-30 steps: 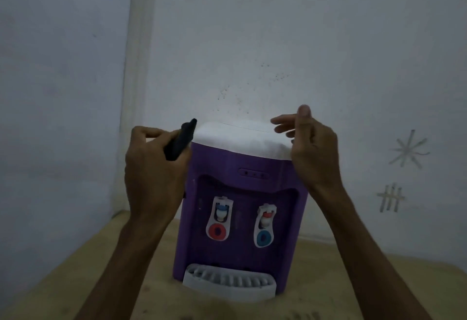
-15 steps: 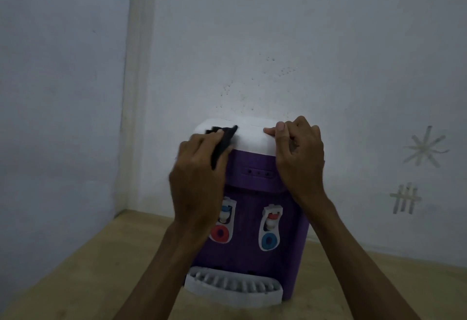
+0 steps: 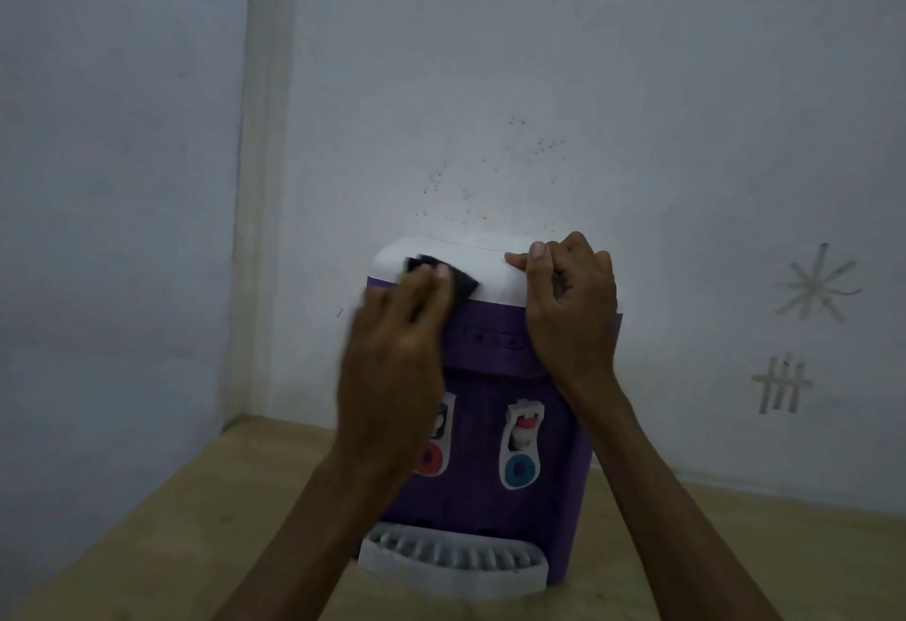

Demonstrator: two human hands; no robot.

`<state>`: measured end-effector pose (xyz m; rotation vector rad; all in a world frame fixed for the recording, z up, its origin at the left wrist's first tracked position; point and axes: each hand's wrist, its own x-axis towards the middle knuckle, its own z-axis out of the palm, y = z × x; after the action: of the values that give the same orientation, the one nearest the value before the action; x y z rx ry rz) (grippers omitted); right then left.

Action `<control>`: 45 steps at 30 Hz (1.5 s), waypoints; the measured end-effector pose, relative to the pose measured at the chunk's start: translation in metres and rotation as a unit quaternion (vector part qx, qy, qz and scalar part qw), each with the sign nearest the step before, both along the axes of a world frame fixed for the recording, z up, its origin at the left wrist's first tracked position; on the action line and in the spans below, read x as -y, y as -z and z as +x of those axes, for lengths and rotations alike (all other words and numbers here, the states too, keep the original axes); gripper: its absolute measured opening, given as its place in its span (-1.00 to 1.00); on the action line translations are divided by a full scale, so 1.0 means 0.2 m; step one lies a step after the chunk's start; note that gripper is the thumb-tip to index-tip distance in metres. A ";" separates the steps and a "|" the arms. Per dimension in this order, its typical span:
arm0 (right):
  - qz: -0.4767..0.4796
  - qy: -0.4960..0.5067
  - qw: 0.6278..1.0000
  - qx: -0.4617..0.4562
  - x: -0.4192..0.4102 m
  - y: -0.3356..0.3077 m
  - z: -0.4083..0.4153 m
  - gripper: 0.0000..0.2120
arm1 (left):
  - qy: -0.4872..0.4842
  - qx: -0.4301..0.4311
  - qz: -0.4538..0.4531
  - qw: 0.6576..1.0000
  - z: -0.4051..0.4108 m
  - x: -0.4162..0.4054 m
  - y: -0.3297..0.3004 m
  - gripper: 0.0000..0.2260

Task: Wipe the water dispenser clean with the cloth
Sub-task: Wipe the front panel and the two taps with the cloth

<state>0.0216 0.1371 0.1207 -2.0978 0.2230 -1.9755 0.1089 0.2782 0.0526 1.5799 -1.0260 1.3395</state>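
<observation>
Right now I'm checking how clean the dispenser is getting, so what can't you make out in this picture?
- Left hand, head view: motion-blurred, so its grip on the dark cloth is unclear.
- Red tap: partly hidden by the left wrist.
- Water dispenser top, back and sides: hidden by the low viewing angle and its own body.
- Dirt on the white lid: too dim to judge.
- Right hand fingertips: curled out of sight.

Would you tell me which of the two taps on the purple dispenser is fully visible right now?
The tap with the blue round button, on the right of the front panel. The tap with the red button beside it is partly hidden behind the left hand.
</observation>
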 end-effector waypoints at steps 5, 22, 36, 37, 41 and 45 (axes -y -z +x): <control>-0.002 -0.019 1.000 -0.017 0.00 0.00 -0.03 -0.66 | 0.007 0.036 -0.017 0.999 0.05 0.07 0.08 -0.61; 0.012 0.005 1.000 0.004 -0.02 0.02 0.00 -0.66 | 0.041 -0.063 -0.045 0.996 0.17 -0.05 0.16 -0.60; 0.010 0.002 1.000 0.008 -0.02 0.03 0.00 -0.69 | 0.048 -0.025 -0.007 0.998 0.08 0.03 0.25 -0.58; 0.011 0.000 1.000 0.010 -0.02 0.03 0.00 -0.69 | 0.045 -0.029 -0.016 0.998 0.11 0.02 0.24 -0.58; 0.013 0.004 1.000 0.005 -0.02 0.03 -0.01 -0.68 | 0.055 -0.066 -0.063 0.994 0.11 0.02 0.26 -0.60; 0.013 0.006 1.000 0.011 -0.03 0.03 0.00 -0.68 | 0.038 0.092 0.014 0.995 0.11 0.06 0.33 -0.63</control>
<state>0.0212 0.1424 0.1152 -2.0621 0.2563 -1.9893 0.1310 0.2663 -0.0142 1.4435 -1.2096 1.4429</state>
